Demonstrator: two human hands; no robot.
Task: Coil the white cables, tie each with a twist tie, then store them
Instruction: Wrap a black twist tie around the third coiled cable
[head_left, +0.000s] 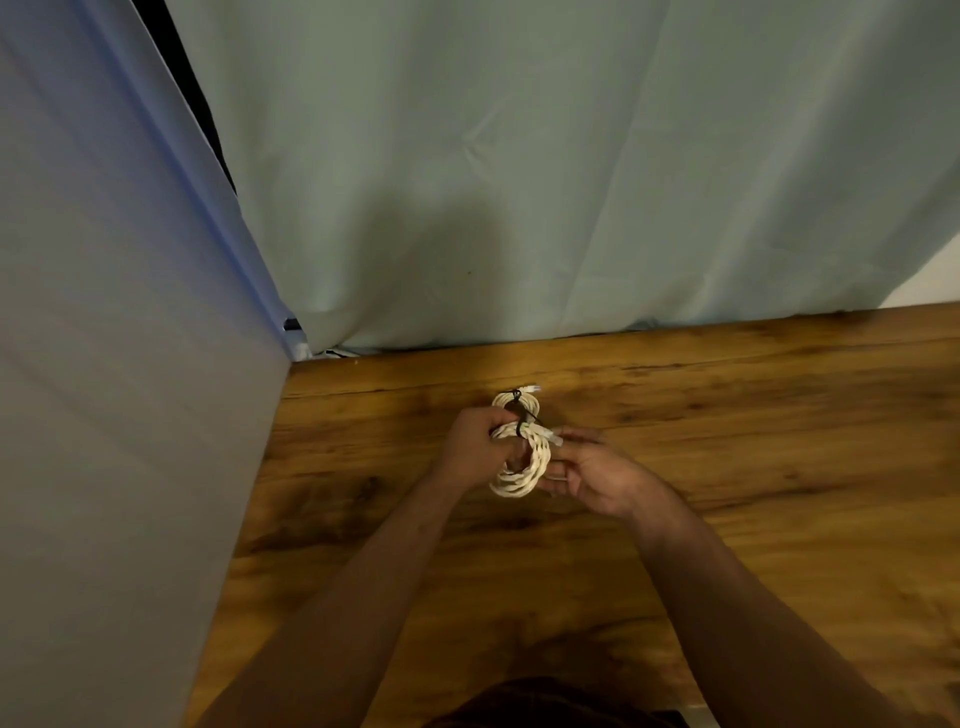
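Observation:
A coiled white braided cable (522, 475) is held just above the wooden table (779, 415). A black twist tie (521, 427) wraps its upper part. My left hand (475, 449) grips the coil's left side near the tie. My right hand (592, 470) holds the coil's right side, with a white connector (556, 438) sticking out by its fingertips. Behind them a second coiled white cable (511, 401), bound by a black tie, lies on the table.
A pale green curtain (519, 182) hangs along the table's far edge. A grey-blue cloth panel (104, 389) closes off the left side. Bare wood extends to the right and toward me.

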